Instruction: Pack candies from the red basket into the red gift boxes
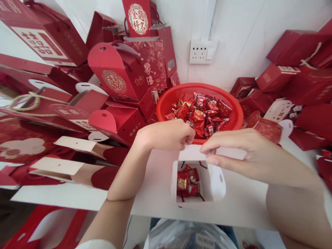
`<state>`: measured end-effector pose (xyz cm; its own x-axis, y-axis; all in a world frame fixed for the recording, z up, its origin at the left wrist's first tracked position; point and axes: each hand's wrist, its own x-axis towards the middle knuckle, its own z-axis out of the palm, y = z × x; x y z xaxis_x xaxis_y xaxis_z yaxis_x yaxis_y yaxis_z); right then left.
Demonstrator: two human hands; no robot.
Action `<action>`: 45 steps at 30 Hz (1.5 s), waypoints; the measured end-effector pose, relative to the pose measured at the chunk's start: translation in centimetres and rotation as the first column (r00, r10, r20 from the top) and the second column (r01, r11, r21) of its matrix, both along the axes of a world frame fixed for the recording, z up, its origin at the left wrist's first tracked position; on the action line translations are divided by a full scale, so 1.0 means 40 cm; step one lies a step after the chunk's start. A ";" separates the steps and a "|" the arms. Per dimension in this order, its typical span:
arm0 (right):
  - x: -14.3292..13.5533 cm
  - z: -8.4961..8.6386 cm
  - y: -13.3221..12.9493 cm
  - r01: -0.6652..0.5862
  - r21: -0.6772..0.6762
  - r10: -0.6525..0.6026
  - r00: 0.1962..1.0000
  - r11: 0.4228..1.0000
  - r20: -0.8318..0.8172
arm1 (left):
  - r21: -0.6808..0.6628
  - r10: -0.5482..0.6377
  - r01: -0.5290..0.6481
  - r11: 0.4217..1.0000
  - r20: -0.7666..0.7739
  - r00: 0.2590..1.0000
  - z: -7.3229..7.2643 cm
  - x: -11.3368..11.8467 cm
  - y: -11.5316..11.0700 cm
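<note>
Head view shows an open box (208,185), white inside, upright on the white table (157,193) near its front edge, below and between the person's two hands. The left hand (168,134) is above and to the left of the box's far side, its wrist bent and its fingers curled downward at the raised white flap (191,151); whether those fingertips grip the flap cannot be told. The right hand (233,150) reaches in from the other side, over the far right corner, with thumb and forefinger slightly parted beside the same flap; whether they pinch any of the card is also unclear. The two hands are apart, the flap standing between their fingertips. Inside the box, red-wrapped candies (188,181) lie toward the left, leaving white floor showing on the right, and dark strips stick out at the walls. A rounded side flap (218,180) with a slot leans outward beneath the right hand. Just beyond both hands is a round red basket (239,112) holding more wrapped candies (199,116), the left hand overlapping its near rim in the view. Red gift boxes (118,126) crowd the left, more red boxes (302,83) are piled at the right, and a wall socket (203,52) sits behind the basket.
</note>
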<state>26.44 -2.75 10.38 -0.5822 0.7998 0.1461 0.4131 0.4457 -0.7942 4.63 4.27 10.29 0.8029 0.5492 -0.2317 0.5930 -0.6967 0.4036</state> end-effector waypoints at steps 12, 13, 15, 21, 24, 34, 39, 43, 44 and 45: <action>0.119 -0.016 0.111 0.498 0.342 -0.550 0.832 0.797 0.069 | -0.064 -0.037 0.047 0.997 0.157 0.987 0.031 -0.015 -0.005; 0.121 -0.022 0.120 0.503 0.355 -0.563 0.822 0.788 0.085 | -0.040 -0.036 0.044 0.998 0.184 0.982 0.032 -0.015 -0.003; 0.120 -0.029 0.129 0.498 0.357 -0.564 0.819 0.790 0.106 | 0.013 -0.020 0.018 1.000 0.222 0.975 0.032 -0.012 0.001; 0.105 -0.001 0.094 0.403 0.238 -0.443 0.884 0.884 0.149 | 0.092 -0.012 -0.009 0.996 0.231 0.973 0.027 -0.006 0.009; 0.101 0.022 0.065 0.285 0.190 -0.316 0.936 0.939 0.158 | 0.120 -0.036 0.007 0.993 0.240 0.970 0.023 -0.003 0.011; 0.103 -0.098 -0.083 0.133 0.144 -0.174 0.929 0.981 0.326 | 0.145 -0.021 0.001 0.989 0.142 0.990 0.011 0.026 -0.006; 0.109 -0.223 -0.180 0.283 0.116 -0.298 0.944 0.952 0.140 | 0.106 -0.044 0.032 0.994 0.110 0.993 0.009 0.043 -0.035; 0.088 -0.300 -0.202 0.469 0.107 -0.472 0.882 0.876 -0.004 | -0.059 -0.108 0.120 0.991 0.172 0.979 -0.013 0.030 -0.067; 0.081 -0.313 -0.200 0.497 0.109 -0.496 0.868 0.861 -0.039 | -0.092 -0.108 0.126 0.988 0.180 0.978 -0.023 0.023 -0.077; 0.075 -0.325 -0.195 0.516 0.109 -0.512 0.856 0.849 -0.069 | -0.109 -0.095 0.116 0.987 0.183 0.978 -0.035 0.013 -0.088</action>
<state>29.43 -10.57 -2.62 -0.0851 0.9583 0.2727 0.5816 0.2700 -0.7674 5.17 0.76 8.90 0.8888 0.4368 -0.1387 0.4307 -0.6926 0.5787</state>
